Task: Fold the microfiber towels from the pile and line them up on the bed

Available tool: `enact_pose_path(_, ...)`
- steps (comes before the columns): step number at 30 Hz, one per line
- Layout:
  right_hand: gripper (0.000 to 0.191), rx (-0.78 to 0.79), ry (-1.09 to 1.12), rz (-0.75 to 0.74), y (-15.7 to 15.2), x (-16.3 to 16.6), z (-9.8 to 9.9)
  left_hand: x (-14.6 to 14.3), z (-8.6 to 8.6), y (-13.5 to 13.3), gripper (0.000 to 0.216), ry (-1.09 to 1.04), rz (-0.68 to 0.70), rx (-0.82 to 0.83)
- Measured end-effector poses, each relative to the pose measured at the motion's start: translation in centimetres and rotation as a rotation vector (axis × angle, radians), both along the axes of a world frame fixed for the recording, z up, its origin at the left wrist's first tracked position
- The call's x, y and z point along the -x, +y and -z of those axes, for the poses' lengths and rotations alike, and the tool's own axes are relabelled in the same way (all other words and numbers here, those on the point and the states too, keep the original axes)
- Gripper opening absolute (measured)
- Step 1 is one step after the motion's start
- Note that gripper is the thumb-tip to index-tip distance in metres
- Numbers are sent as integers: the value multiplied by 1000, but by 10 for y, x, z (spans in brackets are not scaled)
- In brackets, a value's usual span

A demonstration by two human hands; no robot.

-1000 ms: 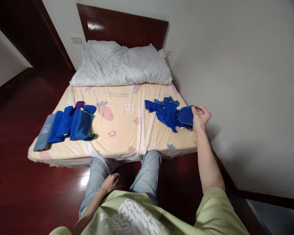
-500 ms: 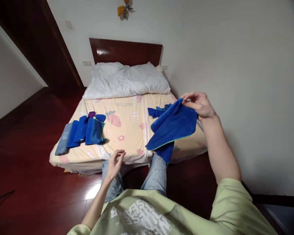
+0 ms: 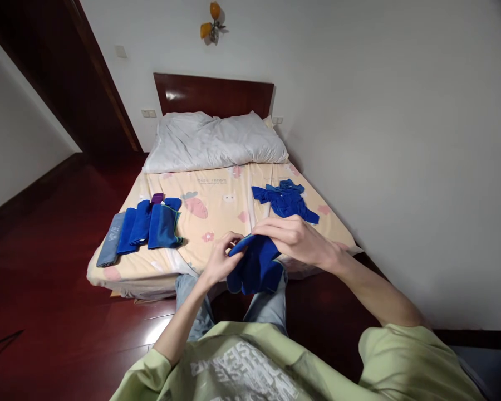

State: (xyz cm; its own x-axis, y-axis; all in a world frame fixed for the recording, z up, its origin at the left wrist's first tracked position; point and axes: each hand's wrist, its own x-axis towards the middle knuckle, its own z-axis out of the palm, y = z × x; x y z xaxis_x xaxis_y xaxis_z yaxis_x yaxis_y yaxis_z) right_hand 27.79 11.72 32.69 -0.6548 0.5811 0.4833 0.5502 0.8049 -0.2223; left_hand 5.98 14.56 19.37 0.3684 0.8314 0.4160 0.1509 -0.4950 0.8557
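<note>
A blue towel (image 3: 256, 267) hangs bunched in front of my legs, held at its upper edge by both hands. My left hand (image 3: 223, 257) pinches the edge at the left, and my right hand (image 3: 290, 236) grips it a little higher on the right, its fingertips partly hidden. Beyond them on the bed lies a crumpled heap of blue cloths (image 3: 286, 200). To the left, folded blue towels (image 3: 165, 225) sit in a row with a folded grey-blue towel (image 3: 111, 239) at the outer end. A small purple cloth (image 3: 157, 197) shows behind the row.
The bed (image 3: 217, 223) has a pale patterned sheet. A white quilt (image 3: 217, 139) lies at its head against the dark wooden headboard (image 3: 212, 94). A white wall (image 3: 421, 167) rises along the right, and dark red flooring (image 3: 58, 312) spreads to the left.
My right hand has come down and left, bringing the blue towel from over the heap to in front of me. My left hand has moved up and right and taken hold of its edge.
</note>
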Motion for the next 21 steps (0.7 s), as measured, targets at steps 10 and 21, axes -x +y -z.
enact_pose_path(10, 44, -286, -76, 159, 33, -29, 19, 89, 31, 3, 14, 269, -85, 4)
enact_pose_path(21, 12, -1, 147, 376, 43, -25, 54, 142, -17, 48, 25, 113, -482, -203)
